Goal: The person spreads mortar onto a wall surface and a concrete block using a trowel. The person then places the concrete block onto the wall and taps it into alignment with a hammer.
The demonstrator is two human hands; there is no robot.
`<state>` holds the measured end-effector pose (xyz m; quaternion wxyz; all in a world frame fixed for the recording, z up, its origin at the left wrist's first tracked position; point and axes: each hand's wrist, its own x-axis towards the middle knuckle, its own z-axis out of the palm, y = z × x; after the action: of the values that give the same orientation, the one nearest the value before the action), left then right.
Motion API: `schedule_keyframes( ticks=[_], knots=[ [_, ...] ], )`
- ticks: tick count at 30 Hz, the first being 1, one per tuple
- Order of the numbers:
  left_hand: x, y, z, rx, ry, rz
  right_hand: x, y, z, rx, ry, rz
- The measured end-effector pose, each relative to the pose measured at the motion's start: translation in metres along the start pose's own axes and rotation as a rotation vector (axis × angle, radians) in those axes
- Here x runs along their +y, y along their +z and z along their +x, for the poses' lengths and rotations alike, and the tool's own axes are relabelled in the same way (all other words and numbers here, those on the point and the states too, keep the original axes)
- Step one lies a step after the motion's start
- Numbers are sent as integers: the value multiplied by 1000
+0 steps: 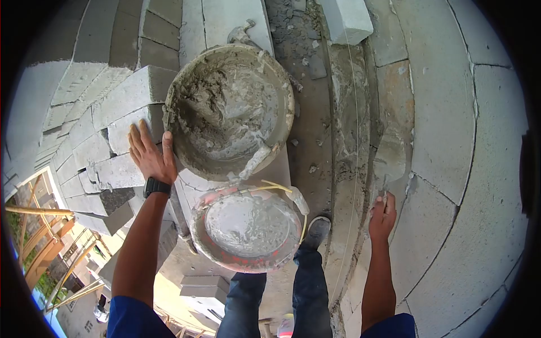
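My left hand [151,152], a watch on its wrist, lies with fingers spread against the stacked grey blocks [135,127]. Its thumb is at the rim of a large bucket [286,112] that holds wet grey mortar [234,107]. My right hand [383,217] is closed round the handle of a mortar-smeared trowel [390,152]. The blade lies along the block wall [437,112], beside the mortar-lined channel; I cannot tell whether it touches. Closer to my legs stands a reddish bucket [197,236] holding milky grey liquid, with a yellow cord at its rim.
A thin string line [356,101] runs along the channel [346,124] left of the trowel. A white block [346,19] sits at its far end. A mortar-caked tool [242,32] lies behind the large bucket. My shoe [319,228] is beside the reddish bucket. Wooden poles [39,210] stand lower left.
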<state>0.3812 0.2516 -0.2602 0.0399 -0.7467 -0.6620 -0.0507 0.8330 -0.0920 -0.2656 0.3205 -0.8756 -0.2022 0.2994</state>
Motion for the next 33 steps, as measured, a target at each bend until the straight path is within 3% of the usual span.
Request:
schedule_keyframes(
  ticks=[1,4,8,10,12,15,18,27,33],
  knots=[
    [1,-3,0,-33,-17,-6,-28,-8,-13,-26,-9,30],
    [5,-8,0,-49,-26,-9,-111,-4,-20,-138,-483,-190],
    [9,-18,2,-78,-48,-30,-262,58,3,-248,-763,-671],
    [9,-21,3,-103,-54,-39,-307,107,21,-268,-791,-918],
    [9,-26,5,-149,-76,-50,-322,161,37,-344,-701,-1093],
    [8,-30,7,-186,-88,-60,-325,216,29,-529,-596,-1113],
    [7,-33,8,-213,-96,-86,-357,214,12,-716,-404,-1031],
    [6,-30,8,-220,-105,-81,-322,214,33,-856,-371,-805],
    [7,-27,5,-176,-100,-86,-321,162,36,-951,-243,-590]
  ],
)
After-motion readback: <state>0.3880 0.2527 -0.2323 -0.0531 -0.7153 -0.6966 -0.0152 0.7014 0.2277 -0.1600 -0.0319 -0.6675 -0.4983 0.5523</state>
